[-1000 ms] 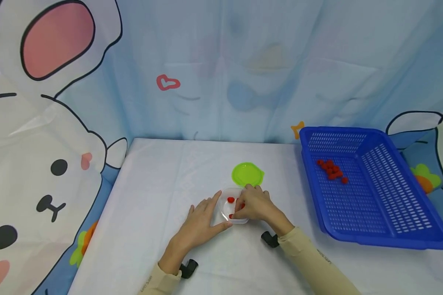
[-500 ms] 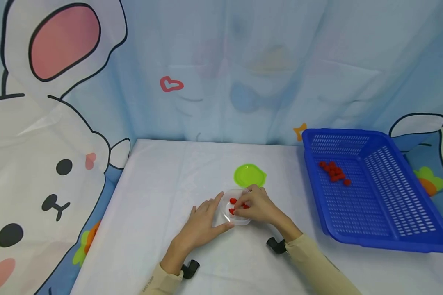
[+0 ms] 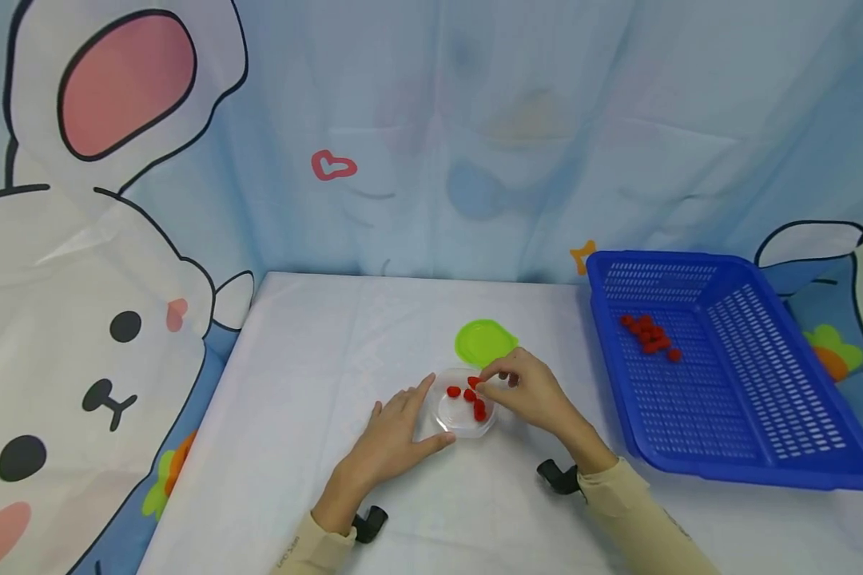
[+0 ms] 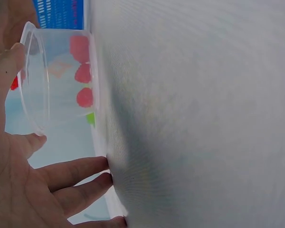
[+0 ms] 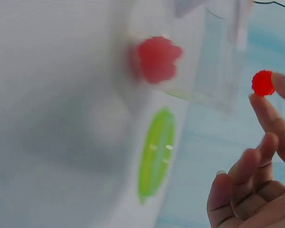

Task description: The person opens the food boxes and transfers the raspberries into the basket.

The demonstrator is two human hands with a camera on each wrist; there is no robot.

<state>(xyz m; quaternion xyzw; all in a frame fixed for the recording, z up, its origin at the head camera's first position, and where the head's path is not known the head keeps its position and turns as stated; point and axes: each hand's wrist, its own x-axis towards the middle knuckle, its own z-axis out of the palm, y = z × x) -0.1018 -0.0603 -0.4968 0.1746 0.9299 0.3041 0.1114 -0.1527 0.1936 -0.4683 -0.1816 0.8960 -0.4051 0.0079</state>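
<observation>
A clear plastic cup (image 3: pixel 451 419) stands on the white cloth with several red raspberries (image 3: pixel 479 410) inside. My left hand (image 3: pixel 390 443) lies at its left side, thumb and index finger spread along the rim (image 4: pixel 40 128), the other fingers straight with tips on the cloth. My right hand (image 3: pixel 535 395) is at the cup's right edge. Between its thumb and index finger it pinches one raspberry (image 5: pixel 262 83), held up beside the rim, while the remaining fingers curl loosely. Just behind the cup lies a green lid (image 3: pixel 484 342).
A blue plastic basket (image 3: pixel 733 415) takes up the right of the table, with a small pile of raspberries (image 3: pixel 647 334) in its far left part. Black wrist cameras (image 3: pixel 559 477) sit below both hands. A printed curtain (image 3: pixel 417 200) hangs behind the table.
My right hand has drawn back from inside the cup, to the right and upward, with a raspberry in its fingertips. More berries in the cup now show. My left hand stays put.
</observation>
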